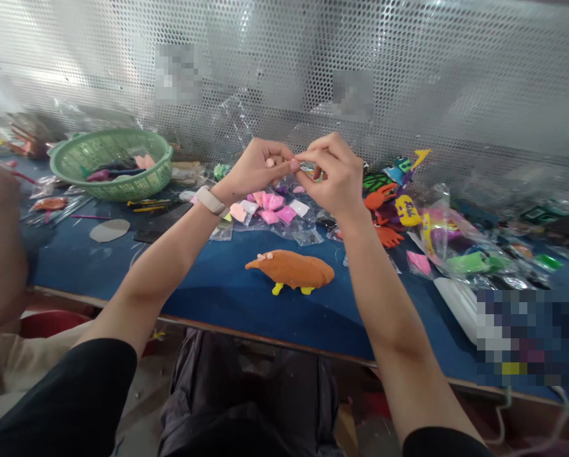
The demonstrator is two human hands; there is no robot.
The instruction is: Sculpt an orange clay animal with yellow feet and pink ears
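Both hands are raised over the back of the table, their fingertips meeting. My left hand, with a pale band on its wrist, is closed, and a small pale pink lump of clay shows among its curled fingers. My right hand pinches at the left fingertips; whatever lies between them is too small to make out. Below stands an orange clay animal with a pointed snout towards the left, yellow feet and two small pale pink bits on its head. Neither hand touches it.
Several small bags of pink and white clay lie behind the animal. A green basket stands at the left. Clay figures and bagged clay are on the right. Another person's arm reaches in at far left. Perforated metal backs the table.
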